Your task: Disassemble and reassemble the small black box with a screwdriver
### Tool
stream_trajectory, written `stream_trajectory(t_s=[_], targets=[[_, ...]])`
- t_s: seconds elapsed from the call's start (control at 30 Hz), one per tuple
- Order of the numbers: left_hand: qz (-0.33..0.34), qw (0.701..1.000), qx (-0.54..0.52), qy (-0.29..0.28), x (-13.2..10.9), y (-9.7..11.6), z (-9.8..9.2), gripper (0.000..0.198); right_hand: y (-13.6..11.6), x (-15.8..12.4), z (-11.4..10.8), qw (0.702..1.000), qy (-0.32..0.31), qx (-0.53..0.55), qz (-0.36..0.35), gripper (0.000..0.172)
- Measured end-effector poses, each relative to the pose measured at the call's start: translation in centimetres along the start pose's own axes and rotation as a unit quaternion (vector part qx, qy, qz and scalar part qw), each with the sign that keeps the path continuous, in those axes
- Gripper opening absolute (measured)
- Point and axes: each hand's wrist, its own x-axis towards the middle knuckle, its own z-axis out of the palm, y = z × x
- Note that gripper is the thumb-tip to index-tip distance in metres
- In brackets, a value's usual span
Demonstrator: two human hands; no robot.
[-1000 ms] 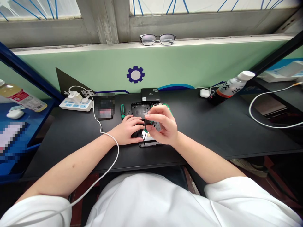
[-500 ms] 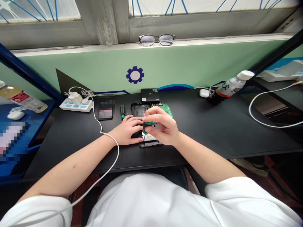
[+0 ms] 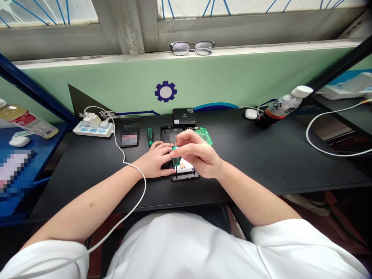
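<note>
My right hand (image 3: pixel 199 153) pinches the green-and-black handle of a small screwdriver (image 3: pixel 176 157) between thumb and fingers. The shaft points down at the left front corner of an opened black casing (image 3: pixel 186 177). A white part with a tan square label (image 3: pixel 187 166) sits inside that casing, partly covered by my right hand. Fingers spread, my left hand (image 3: pixel 158 161) rests along the casing's left side. Behind my hands lie a black plastic shell (image 3: pixel 173 133) and a green circuit board (image 3: pixel 205 135), both partly hidden.
A second screwdriver (image 3: pixel 150 136) lies left of the shell beside small screws. At the back stands a black box (image 3: pixel 185 116). A power strip (image 3: pixel 93 129) and a phone-like slab (image 3: pixel 129 131) are to the left. A white cable (image 3: pixel 142 193) crosses my left forearm. A bottle (image 3: pixel 283 106) leans at right.
My right hand's fingers have shifted around the screwdriver handle, leaving more of the handle in sight. The tip stays at about the same corner. My left hand has barely moved.
</note>
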Motion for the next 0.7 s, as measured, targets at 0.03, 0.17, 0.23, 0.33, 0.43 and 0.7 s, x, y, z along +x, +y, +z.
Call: stream_trajectory(t_s=[0.03,0.17,0.23,0.33,0.43,0.7], targets=[[0.001,1.0,0.002,0.0,0.0,0.03,-0.04,0.041,0.0,0.02,0.02,1.0,0.004,0.004,-0.003,0.03],[0.009,1.0,0.007,0.001,0.04,0.15,-0.13,0.034,0.2,0.24,0.22,0.997,0.06,0.021,-0.037,0.015],[0.005,1.0,0.003,-0.003,0.07,0.19,-0.13,0.03,0.33,0.39,0.34,0.995,0.079,0.022,-0.051,0.015],[-0.004,1.0,-0.005,-0.007,0.08,0.17,-0.07,0.032,0.38,0.53,0.37,0.995,0.083,0.021,-0.044,0.019],[0.003,1.0,-0.002,0.0,0.01,0.0,0.07,0.036,0.29,0.43,0.24,0.997,0.041,0.057,-0.021,0.012],[0.016,1.0,0.022,0.004,-0.1,-0.33,0.3,0.041,0.74,0.08,-0.14,0.984,-0.027,0.177,0.019,0.034]])
